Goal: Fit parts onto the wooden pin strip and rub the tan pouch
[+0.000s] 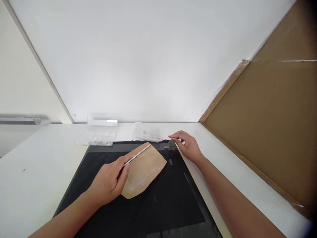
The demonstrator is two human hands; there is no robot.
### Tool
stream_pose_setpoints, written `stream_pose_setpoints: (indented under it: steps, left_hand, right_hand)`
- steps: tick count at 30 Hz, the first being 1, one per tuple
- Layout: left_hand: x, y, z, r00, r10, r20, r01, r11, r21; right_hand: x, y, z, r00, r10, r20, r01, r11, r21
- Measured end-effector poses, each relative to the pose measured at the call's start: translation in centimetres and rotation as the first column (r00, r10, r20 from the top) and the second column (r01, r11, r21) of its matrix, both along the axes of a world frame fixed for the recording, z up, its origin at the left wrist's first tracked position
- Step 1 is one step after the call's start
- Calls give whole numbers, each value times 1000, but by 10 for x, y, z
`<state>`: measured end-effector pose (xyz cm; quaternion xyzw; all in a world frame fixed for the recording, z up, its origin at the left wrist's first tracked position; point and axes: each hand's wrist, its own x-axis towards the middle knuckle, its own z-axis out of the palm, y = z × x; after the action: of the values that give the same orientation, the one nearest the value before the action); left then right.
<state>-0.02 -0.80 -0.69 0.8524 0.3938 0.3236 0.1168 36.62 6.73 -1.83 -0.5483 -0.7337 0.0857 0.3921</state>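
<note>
My left hand is closed around a thin, pale, straight stick, whose far end points up and right over a tan sheet with angled edges. Whether the stick touches the sheet I cannot tell. The sheet lies tilted on a black mat. Beyond the mat's far right corner, my right hand has thumb and forefinger pinched together; anything between them is too small to make out. Small clear pieces lie near it on the mat, one an oval clear piece right of the sheet.
A clear plastic box with compartments stands with its lid up at the back left. Next to it, a clear plastic bag holds small things. A white wall rises behind the white table; a brown cardboard panel stands on the right.
</note>
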Motion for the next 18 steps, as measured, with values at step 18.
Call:
stream_pose_setpoints:
  steps: [18]
  left_hand:
    - [3, 0, 2, 999, 15, 40, -12, 996, -83]
  right_hand:
    - [14, 9, -11, 990, -77, 116, 93, 985, -142]
